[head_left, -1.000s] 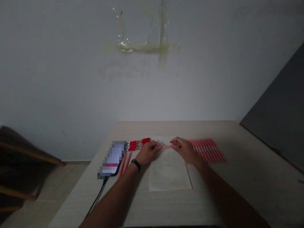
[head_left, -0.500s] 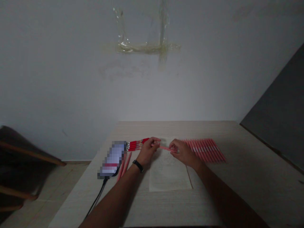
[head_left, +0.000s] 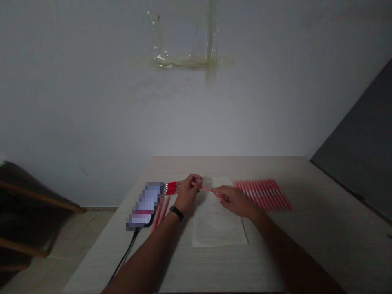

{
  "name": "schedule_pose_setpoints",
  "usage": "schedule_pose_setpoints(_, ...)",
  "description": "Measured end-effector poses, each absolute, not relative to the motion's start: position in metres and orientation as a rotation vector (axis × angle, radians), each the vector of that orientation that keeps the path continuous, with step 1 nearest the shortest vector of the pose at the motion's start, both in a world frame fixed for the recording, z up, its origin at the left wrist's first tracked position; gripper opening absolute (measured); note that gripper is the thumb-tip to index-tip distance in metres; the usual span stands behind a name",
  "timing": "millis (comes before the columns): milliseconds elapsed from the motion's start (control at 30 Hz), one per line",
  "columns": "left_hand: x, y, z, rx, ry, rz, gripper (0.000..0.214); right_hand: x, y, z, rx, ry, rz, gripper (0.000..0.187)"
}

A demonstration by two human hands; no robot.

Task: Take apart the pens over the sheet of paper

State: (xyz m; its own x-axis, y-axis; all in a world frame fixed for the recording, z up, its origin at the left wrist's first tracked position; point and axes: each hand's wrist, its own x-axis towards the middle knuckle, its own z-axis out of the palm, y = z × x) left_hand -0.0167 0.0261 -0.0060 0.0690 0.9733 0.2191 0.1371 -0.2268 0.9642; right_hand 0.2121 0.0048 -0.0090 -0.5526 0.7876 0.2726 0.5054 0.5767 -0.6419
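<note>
Both hands on pink pen (head_left: 211, 192), held over upper part of paper sheet (head_left: 218, 216), long axis slanting down toward right. Left hand (head_left: 188, 192) curled narrow, pinching upper end. Right hand (head_left: 236, 203) lower and flatter, fingers closed on lower end, neither hand clearly nearer. Row of pink pens (head_left: 263, 195) right of sheet. Red pens (head_left: 172, 188) left of sheet, just past left hand. Blurred phone (head_left: 145, 206) farther left, two loose pink pens (head_left: 161, 213) beside it.
</note>
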Motion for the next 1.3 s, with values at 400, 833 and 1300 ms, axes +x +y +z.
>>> schedule_pose_setpoints(400, -0.022, 0.026, -0.003, 1.422, 1.157, 1.170, 0.029, 0.227, 0.018, -0.018, -1.232, -2.107, 0.635, 0.052)
schedule_pose_setpoints(833, -0.018, 0.021, -0.014, 1.759, 1.162, 0.926, 0.036, 0.228, 0.022, -0.020, -1.205, -2.039, 0.621, 0.034)
schedule_pose_setpoints(1300, -0.013, 0.015, -0.004, 2.023, 1.245, 1.016, 0.030, 0.226, 0.014, -0.004, -1.026, -2.229, 0.532, 0.042)
